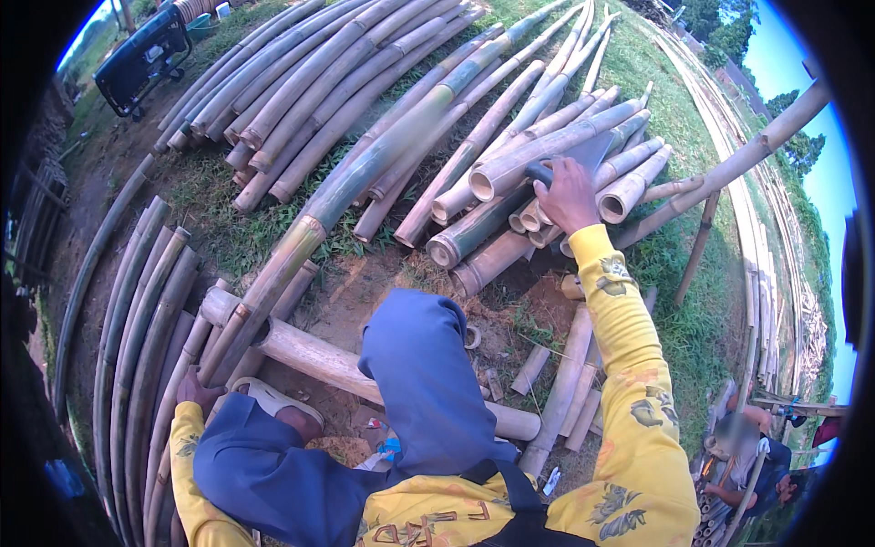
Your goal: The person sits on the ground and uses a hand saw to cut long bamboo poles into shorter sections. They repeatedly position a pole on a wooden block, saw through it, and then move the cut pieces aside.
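My right hand (567, 193) is stretched forward and closed around the dark handle of what looks like a hand saw (594, 150). Its broad grey blade lies over a stack of cut bamboo poles (510, 175). At lower left, my left hand (198, 392) grips a bamboo pole (314, 219) near its close end, fingers partly hidden. This long, greenish pole slants away to the upper right. It rests across a thick horizontal bamboo log (342, 365) in front of my legs, with my bent knee (415, 351) over that log.
More bamboo poles (137, 337) lie at left, and a large pile (319, 91) lies ahead. Short offcuts (530, 369) are on the ground. A slanted bamboo rail (729, 173) stands at right. Another person (743, 456) works at lower right. A black wheeled machine (141, 59) stands far left.
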The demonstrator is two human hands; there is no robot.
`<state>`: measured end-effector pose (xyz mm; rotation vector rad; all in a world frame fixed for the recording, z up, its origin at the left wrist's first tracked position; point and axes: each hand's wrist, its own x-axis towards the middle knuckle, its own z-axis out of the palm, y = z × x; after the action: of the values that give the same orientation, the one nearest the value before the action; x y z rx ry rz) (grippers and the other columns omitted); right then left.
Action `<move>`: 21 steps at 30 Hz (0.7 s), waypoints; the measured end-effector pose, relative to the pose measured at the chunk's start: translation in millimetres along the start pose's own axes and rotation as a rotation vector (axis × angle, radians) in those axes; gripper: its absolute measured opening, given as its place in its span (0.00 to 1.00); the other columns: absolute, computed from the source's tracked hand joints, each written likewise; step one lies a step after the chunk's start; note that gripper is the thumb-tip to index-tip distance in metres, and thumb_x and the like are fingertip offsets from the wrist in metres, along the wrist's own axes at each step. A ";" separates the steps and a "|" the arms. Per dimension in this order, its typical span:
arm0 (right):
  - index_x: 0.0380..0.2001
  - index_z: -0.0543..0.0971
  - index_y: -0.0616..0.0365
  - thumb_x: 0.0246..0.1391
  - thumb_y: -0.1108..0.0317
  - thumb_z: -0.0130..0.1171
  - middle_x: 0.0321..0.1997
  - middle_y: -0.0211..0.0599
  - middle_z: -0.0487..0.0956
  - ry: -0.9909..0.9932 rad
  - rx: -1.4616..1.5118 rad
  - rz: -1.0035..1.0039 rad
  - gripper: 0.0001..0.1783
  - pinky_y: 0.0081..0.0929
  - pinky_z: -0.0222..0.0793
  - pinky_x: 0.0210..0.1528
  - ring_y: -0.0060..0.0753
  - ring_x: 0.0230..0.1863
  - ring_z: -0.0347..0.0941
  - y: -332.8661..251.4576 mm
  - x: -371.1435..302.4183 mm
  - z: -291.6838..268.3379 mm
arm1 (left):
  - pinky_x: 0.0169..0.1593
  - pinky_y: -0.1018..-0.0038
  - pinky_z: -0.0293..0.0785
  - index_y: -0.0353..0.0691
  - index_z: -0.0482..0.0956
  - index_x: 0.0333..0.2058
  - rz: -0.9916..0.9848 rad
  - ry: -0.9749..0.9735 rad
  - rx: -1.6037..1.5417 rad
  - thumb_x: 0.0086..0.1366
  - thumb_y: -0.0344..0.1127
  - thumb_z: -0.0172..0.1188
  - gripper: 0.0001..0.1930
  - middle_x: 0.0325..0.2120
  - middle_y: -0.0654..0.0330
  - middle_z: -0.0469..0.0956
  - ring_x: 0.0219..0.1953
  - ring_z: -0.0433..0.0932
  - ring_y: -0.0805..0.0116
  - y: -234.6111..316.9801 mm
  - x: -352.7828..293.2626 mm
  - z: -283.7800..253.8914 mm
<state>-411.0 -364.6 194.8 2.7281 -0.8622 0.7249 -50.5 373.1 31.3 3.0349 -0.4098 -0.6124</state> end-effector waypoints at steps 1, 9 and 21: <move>0.46 0.83 0.61 0.52 0.57 0.68 0.47 0.52 0.81 -0.120 -0.064 0.049 0.23 0.49 0.73 0.58 0.58 0.51 0.78 9.9 11.6 5.8 | 0.64 0.55 0.72 0.40 0.69 0.62 0.016 0.031 -0.019 0.39 0.57 0.83 0.54 0.56 0.42 0.79 0.60 0.77 0.42 4.3 2.2 3.1; 0.48 0.81 0.64 0.57 0.62 0.65 0.47 0.55 0.85 -0.379 -0.217 0.231 0.20 0.51 0.76 0.56 0.60 0.51 0.82 23.9 37.8 31.1 | 0.64 0.56 0.70 0.41 0.71 0.58 0.000 -0.041 0.083 0.39 0.66 0.79 0.51 0.55 0.48 0.80 0.60 0.77 0.48 21.7 -12.6 -17.8; 0.47 0.76 0.67 0.67 0.69 0.59 0.39 0.41 0.80 0.490 0.729 0.263 0.12 0.31 0.75 0.40 0.34 0.35 0.78 -77.4 -72.2 -207.9 | 0.67 0.59 0.68 0.38 0.71 0.64 0.058 -0.014 0.045 0.44 0.61 0.76 0.51 0.56 0.45 0.80 0.61 0.77 0.49 19.8 -19.2 -17.6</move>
<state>-499.4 -200.5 335.2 2.7651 -0.9749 1.9954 -65.8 358.4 56.2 3.0503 -0.5175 -0.6302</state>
